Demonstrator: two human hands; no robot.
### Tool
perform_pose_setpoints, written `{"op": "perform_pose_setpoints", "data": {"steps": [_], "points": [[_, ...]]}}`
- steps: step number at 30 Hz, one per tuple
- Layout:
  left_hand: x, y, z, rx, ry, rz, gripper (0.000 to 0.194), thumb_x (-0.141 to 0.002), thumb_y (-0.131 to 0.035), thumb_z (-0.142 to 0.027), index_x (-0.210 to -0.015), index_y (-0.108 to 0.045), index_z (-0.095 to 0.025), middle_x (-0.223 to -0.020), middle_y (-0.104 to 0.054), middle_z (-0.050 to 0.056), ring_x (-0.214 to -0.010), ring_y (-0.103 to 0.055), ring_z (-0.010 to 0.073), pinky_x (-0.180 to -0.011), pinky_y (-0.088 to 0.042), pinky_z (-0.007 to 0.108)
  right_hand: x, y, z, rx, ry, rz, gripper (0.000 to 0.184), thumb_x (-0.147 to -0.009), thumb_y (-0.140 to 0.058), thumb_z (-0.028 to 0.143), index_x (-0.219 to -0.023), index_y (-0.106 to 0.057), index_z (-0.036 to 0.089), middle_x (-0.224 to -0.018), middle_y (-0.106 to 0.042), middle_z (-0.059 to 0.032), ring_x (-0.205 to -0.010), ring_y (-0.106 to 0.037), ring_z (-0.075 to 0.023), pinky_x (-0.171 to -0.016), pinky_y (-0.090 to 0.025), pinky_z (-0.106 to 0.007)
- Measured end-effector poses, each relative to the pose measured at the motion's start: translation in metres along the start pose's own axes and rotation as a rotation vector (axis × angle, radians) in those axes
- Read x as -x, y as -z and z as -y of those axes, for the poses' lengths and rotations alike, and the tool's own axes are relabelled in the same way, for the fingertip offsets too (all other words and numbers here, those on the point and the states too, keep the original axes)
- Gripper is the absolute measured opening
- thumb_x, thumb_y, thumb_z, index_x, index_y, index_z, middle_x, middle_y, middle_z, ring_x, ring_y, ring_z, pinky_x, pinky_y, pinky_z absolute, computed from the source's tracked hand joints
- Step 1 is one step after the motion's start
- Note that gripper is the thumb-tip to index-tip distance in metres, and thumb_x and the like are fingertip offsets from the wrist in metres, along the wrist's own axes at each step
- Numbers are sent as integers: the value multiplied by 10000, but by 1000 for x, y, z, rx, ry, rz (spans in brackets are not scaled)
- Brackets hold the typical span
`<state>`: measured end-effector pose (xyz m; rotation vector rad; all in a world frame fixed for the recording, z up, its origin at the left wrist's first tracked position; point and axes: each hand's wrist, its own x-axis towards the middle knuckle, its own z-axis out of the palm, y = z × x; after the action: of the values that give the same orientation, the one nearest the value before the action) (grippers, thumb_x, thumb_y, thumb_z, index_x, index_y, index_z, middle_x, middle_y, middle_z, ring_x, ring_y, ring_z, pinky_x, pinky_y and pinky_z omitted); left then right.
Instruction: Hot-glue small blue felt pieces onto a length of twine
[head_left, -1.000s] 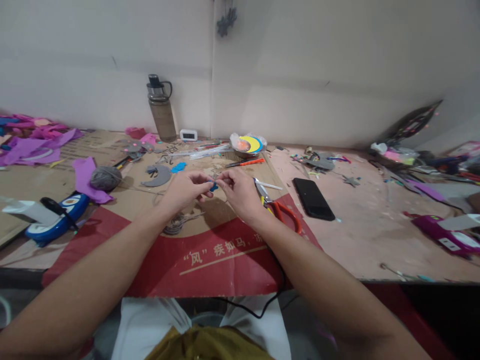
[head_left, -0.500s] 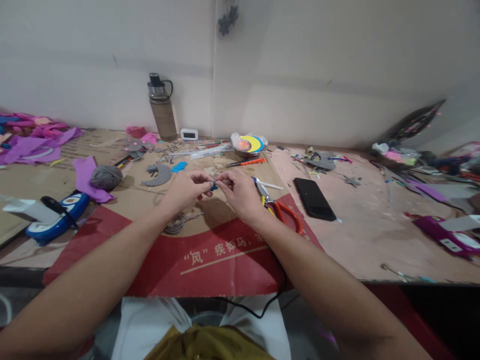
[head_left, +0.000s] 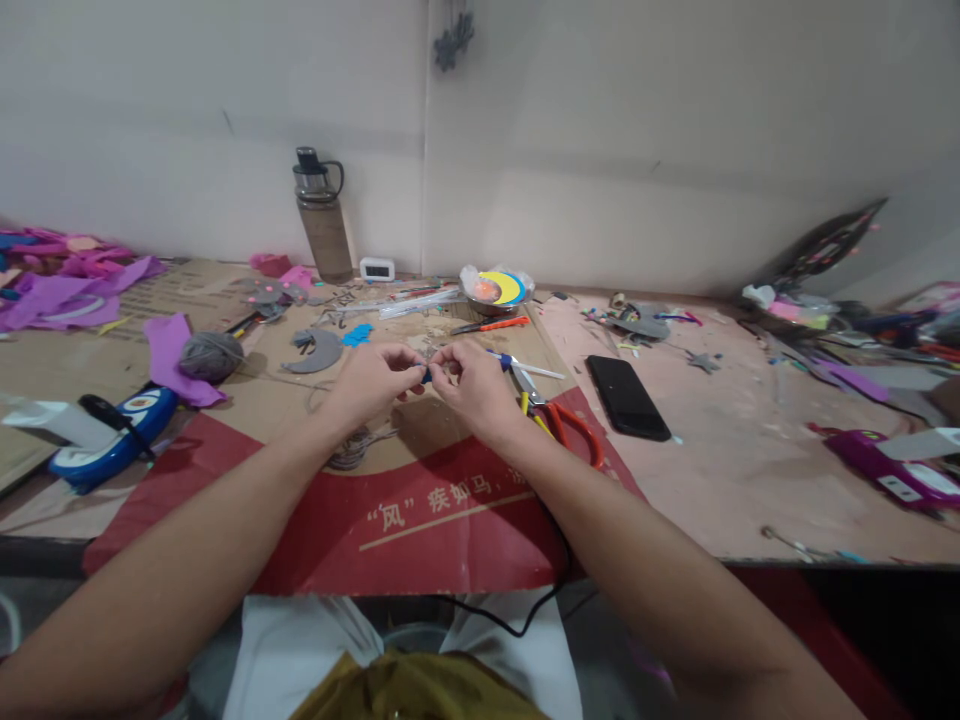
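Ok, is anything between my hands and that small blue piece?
Nothing visible: the small blue piece shows right at the fingertips of your left hand and right hand. Your fingers partly hide it, so I can't tell which grip it. The grey yarn coil lies nearer you, not between.

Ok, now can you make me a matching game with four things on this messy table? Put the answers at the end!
Things:
1. ball of yarn
2. phone
3. bottle
4. small blue piece

Clues:
A. standing upright near the wall
B. between the left hand and the right hand
C. grey and round
D. black and lying flat

Right pairs: 1-C, 2-D, 3-A, 4-B
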<state>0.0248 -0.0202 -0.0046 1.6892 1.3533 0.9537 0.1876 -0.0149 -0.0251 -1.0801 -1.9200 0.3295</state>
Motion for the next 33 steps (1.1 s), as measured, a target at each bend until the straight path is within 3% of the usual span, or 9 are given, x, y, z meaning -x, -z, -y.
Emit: {"op": "perform_pose_setpoints", "data": {"steps": [8,17,25,33], "points": [[-3,1,8,-19,-81,8,128,-712,-644,-269,-763,-664,-154,-646,-659,14,-580,-598,119,-571,-483,237,-1,0,-3,-185,-111,93,63,-782,-524,218,-733,-554,190,-669,-559,7,-641,-482,-132,-614,-381,-262],[-4,2,3,222,21,78,207,-672,-691,-245,-848,-687,-138,-654,-683,26,-586,-613,119,-586,-506,243,-3,5,-4,-273,-241,114,83,-779,-523,245,-728,-556,189,-651,-552,28,-606,-472,-112,-582,-375,-242],[-2,1,7,10,-44,77,195,-738,-649,-305,-842,-696,-147,-645,-678,30,-540,-618,133,-502,-492,233,-1,1,-3,-205,-184,109,82,-795,-542,216,-723,-562,182,-662,-559,19,-619,-482,-119,-628,-384,-260],[1,1,2,43,-14,1,146,-743,-632,-303,-791,-636,-165,-588,-622,-17,-468,-580,98,-434,-431,189,2,-2,-7,-239,-109,60,125,-828,-592,253,-920,-555,178,-795,-595,-19,-725,-530,-148,-674,-419,-278]]}}
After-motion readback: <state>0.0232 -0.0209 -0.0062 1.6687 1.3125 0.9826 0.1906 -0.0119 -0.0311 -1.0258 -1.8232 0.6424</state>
